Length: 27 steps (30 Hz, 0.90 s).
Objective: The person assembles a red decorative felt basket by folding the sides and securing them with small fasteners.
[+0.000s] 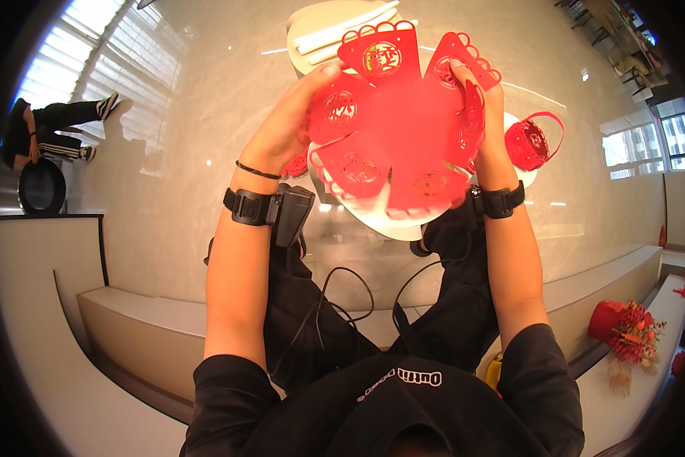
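Observation:
Before me I hold up a large red cut-out sheet [411,114], perhaps felt, with several flaps spread round its middle like petals. Each flap has a round openwork pattern, and scalloped loops line the outer edges. My left hand [291,114] grips its left side, the fingers partly hidden behind it. On the right side, my right hand [489,103] pinches a flap, its thumb on top and its other fingers mostly out of sight. One flap by the right hand stands bent up. Under the sheet shows part of a white round tabletop [392,225].
A finished-looking red basket with a handle [529,143] stands to the right on a white round surface. White sticks [346,34] lie on a cream round stool [300,19] at the far side. Dark cables [335,282] hang by my legs. A person [57,129] sits far left.

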Each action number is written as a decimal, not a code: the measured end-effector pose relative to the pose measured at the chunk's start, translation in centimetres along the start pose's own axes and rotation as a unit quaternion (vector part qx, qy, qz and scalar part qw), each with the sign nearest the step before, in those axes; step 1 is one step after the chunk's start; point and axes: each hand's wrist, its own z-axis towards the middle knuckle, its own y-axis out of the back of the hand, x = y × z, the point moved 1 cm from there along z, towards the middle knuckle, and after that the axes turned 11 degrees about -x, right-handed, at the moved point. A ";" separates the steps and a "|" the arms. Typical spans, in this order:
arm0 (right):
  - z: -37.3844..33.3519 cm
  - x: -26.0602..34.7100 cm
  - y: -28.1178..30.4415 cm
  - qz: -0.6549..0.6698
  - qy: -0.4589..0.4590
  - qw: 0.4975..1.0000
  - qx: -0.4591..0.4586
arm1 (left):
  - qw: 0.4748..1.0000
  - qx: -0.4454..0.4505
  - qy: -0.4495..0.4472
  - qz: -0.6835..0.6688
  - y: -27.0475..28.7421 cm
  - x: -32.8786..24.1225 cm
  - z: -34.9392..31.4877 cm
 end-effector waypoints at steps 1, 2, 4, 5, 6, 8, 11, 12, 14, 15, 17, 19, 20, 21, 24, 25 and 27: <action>0.1 0.0 0.1 0.003 0.002 1.000 -0.005 | 1.000 0.007 -0.008 0.029 0.0 0.1 0.1; 0.0 0.0 0.0 0.006 0.003 1.000 -0.008 | 0.998 0.012 -0.018 0.058 0.3 0.1 0.0; 0.0 0.0 0.0 -0.017 0.044 0.999 0.021 | 0.998 -0.008 0.000 0.066 2.0 0.6 1.2; 0.2 0.0 0.4 -0.045 0.083 0.994 0.051 | 0.997 -0.017 0.010 0.069 2.3 0.6 1.6; 0.3 0.1 0.7 -0.072 0.123 0.987 0.081 | 0.997 -0.016 0.004 0.080 2.5 0.6 1.7; 0.7 1.2 1.1 0.113 -0.074 0.986 0.099 | 0.995 -0.013 -0.009 0.102 2.7 0.2 1.8; 1.5 2.7 2.6 0.276 -0.197 0.913 0.230 | 0.985 0.007 -0.015 0.175 2.3 -1.3 1.3; 1.9 3.0 3.2 0.312 -0.210 0.879 0.293 | 0.983 0.027 -0.007 0.183 2.4 -1.4 1.1; 2.1 3.2 3.0 0.227 -0.217 0.892 0.324 | 0.978 0.066 0.010 0.199 2.5 -1.7 0.9; 1.4 3.5 2.3 0.137 -0.203 0.920 0.305 | 0.966 0.068 0.010 0.251 2.1 -1.7 0.6; -0.1 3.4 1.6 -0.022 -0.163 0.936 0.312 | 0.933 0.072 0.012 0.352 0.8 -1.5 -0.3; -0.3 3.0 1.3 -0.136 -0.166 0.906 0.364 | 0.920 0.109 0.021 0.377 1.2 0.1 0.4; -0.4 2.9 1.3 -0.193 -0.166 0.886 0.387 | 0.912 0.129 0.026 0.389 1.0 0.8 0.6; -0.5 2.7 1.3 -0.217 -0.167 0.880 0.388 | 0.912 0.135 0.015 0.387 0.8 1.4 0.7; -0.7 1.6 0.7 -0.287 -0.169 0.857 0.393 | 0.899 0.156 0.021 0.409 0.1 1.6 0.6; -1.0 1.7 0.5 -0.270 -0.191 0.871 0.365 | 0.902 0.144 0.028 0.407 0.1 1.6 0.6; -1.1 1.5 0.4 -0.267 -0.170 0.869 0.380 | 0.907 0.118 0.040 0.403 0.4 1.4 0.7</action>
